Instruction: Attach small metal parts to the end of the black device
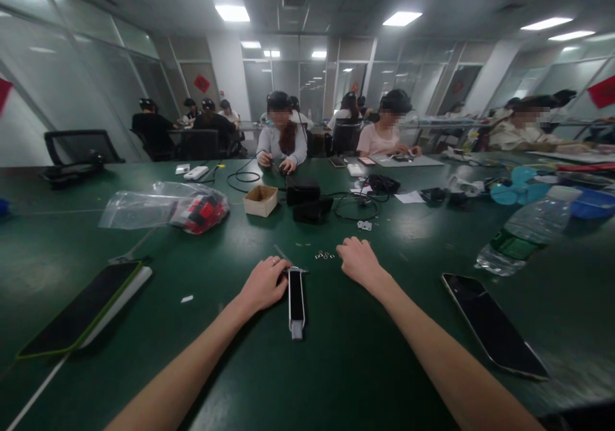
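My left hand [264, 284] rests on the green table with its fingers curled. Its thumb and forefinger touch the far left side of a slim oblong device [296, 298] with a black top and pale edges. A thin metal piece [300, 270] lies across the device's far end, partly behind my fingers. On the other side, my right hand [359, 261] is closed, knuckles up, fingertips down by the table. Whatever it may hold is hidden. Just left of it lie several small shiny metal pieces [325, 255].
Phones lie at left [84, 309] and right [492, 322]. A water bottle [528, 229] leans at the right. Further back are a small open box [261, 200], a black stand [307, 199], a plastic bag [192, 210] and cables. Co-workers [282, 133] sit across the table.
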Motion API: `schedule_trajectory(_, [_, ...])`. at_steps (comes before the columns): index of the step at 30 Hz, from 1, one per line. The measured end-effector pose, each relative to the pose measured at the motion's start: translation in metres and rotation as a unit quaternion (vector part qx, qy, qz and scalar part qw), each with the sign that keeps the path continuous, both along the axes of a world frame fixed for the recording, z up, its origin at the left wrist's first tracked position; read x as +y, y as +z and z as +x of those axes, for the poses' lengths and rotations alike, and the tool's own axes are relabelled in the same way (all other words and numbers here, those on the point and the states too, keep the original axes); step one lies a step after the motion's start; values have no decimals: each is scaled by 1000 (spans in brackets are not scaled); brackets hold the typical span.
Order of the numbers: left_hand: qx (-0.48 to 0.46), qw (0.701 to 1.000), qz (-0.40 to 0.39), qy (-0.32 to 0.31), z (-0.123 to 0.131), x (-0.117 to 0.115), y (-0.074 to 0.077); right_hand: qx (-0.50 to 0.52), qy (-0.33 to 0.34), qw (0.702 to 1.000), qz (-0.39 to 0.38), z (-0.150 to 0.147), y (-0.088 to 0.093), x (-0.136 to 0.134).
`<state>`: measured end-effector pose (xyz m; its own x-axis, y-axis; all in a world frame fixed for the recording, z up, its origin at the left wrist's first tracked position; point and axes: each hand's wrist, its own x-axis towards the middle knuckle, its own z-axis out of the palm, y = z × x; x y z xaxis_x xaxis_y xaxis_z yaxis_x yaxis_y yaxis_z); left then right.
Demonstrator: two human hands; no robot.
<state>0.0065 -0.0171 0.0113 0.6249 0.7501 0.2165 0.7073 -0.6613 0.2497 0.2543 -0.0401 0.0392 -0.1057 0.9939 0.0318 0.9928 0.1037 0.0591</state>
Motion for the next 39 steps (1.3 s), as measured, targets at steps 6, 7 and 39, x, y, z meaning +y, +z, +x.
schedule_trajectory(6, [-1, 1000, -23, 0, -1, 0, 3, 133, 42, 988, 60, 9, -10, -5])
schedule_trajectory(7, [0, 1000, -26, -1, -1, 0, 3, 148, 52, 986, 62, 9, -10, -5])
schedule_trajectory(39, [13, 999, -29, 4, -2, 0, 4, 172, 57, 980, 81, -10, -25, 2])
